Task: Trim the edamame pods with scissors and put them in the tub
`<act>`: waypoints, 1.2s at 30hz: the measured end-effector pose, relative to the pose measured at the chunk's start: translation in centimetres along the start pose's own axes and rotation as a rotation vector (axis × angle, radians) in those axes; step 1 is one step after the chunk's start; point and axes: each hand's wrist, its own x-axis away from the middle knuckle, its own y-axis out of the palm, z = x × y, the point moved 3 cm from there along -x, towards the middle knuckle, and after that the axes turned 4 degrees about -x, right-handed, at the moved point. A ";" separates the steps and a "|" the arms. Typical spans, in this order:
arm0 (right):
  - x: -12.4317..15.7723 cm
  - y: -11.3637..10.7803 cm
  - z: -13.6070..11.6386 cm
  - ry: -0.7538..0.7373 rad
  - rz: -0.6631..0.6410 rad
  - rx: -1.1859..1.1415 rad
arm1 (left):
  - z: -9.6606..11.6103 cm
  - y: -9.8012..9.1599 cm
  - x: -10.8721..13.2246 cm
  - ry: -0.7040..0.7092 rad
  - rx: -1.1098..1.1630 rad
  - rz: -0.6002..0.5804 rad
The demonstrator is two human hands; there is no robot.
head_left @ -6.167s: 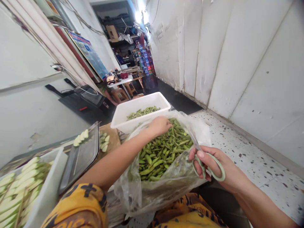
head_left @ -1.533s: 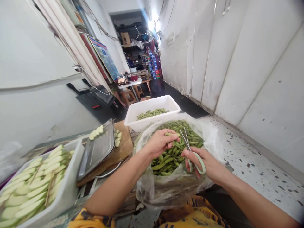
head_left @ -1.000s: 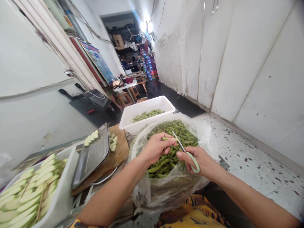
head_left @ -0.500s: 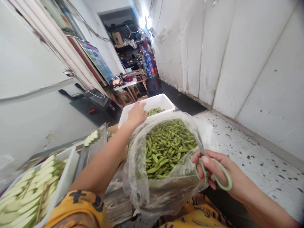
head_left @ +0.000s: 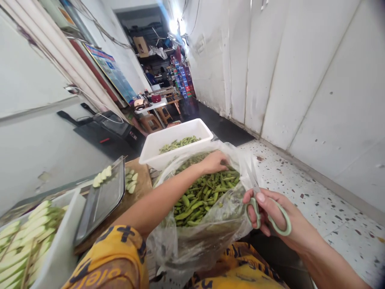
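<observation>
A clear plastic bag [head_left: 171,245] full of green bean pods [head_left: 198,200] stands open in front of me. My left hand [head_left: 215,162] reaches into the bag, its fingers curled down at the pods near the far right side; what the fingertips hold, if anything, is hidden. Green-handled scissors [head_left: 282,218] are in my right hand [head_left: 270,208], beside the bag's right edge, blades pointing up and slightly parted. Behind the bag is a white plastic bin [head_left: 147,152] with a layer of pods [head_left: 179,144] inside.
On the left, a white container [head_left: 64,224] holds skewered pale green slices. Next to it a metal tray [head_left: 104,200] with several slices lies on a wooden board [head_left: 141,180]. A small table [head_left: 155,105] with stools stands farther back; a white wall [head_left: 279,72] runs along the right.
My left hand has moved from over the white bin down to the right, into the bag of pods. The right hand still holds the scissors in much the same place.
</observation>
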 end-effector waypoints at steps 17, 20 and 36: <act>-4.4 3.6 0.1 0.095 -0.171 0.371 | 1.5 -5.8 12.1 -0.421 0.688 0.053; -5.0 4.3 0.2 0.103 -0.184 0.420 | 1.8 -6.0 12.8 -0.430 0.691 0.056; -6.5 4.6 1.1 0.060 -0.136 0.410 | 1.2 -4.1 12.9 -0.581 1.385 0.291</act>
